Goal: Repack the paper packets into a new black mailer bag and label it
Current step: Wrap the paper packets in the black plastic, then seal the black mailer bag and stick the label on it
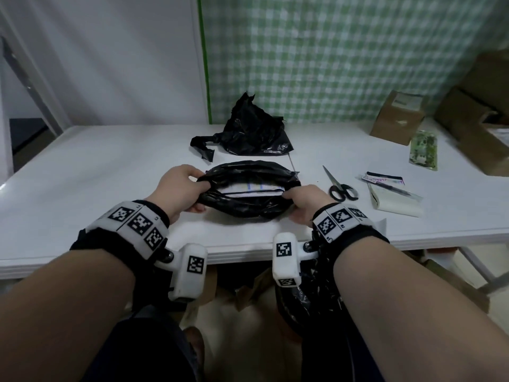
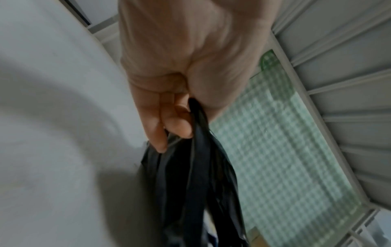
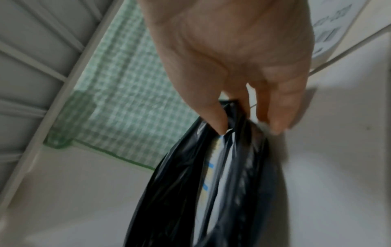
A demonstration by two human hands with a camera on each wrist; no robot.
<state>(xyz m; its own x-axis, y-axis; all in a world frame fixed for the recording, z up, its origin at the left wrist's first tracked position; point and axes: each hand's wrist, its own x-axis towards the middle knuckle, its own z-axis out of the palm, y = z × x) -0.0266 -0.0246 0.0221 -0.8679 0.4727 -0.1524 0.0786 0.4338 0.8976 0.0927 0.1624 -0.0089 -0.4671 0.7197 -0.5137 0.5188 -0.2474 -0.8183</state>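
A: Start near, in the head view. What's at the bottom of the frame?

B: Two forearms with marker-tagged wrist bands, reaching over the near edge of the white table (image 1: 82,166). Just beyond that edge, at centre frame, the left hand (image 1: 181,188) and right hand (image 1: 304,202) hold the two ends of the black mailer bag (image 1: 248,208), which rests on the table with its mouth pulled open.

A: And the fingers?

B: The left hand's fingers (image 2: 177,125) are curled and pinch a gathered fold of the bag's rim against the thumb; only the left wrist view shows that. In the right wrist view the thumb and fingers (image 3: 213,117) pinch the other end of the rim, fingertips pressed on black plastic.

A: Where are the paper packets?

B: Inside the bag. The head view shows the paper packets (image 1: 250,188) as a white strip with blue lines in the opening; the right wrist view shows them edge-on between the plastic walls. The left wrist view barely shows them.

A: Room around it?

B: Bare tabletop lies at left of the frame. At right, near the right hand, lie scissors (image 1: 340,187), then a pen (image 1: 391,186) on a notepad (image 1: 396,205). Further up, behind the held bag, sits a crumpled black bag (image 1: 253,130). At upper right a cardboard box (image 1: 396,117) stands by the far edge, before a green checked wall covering (image 1: 330,51).
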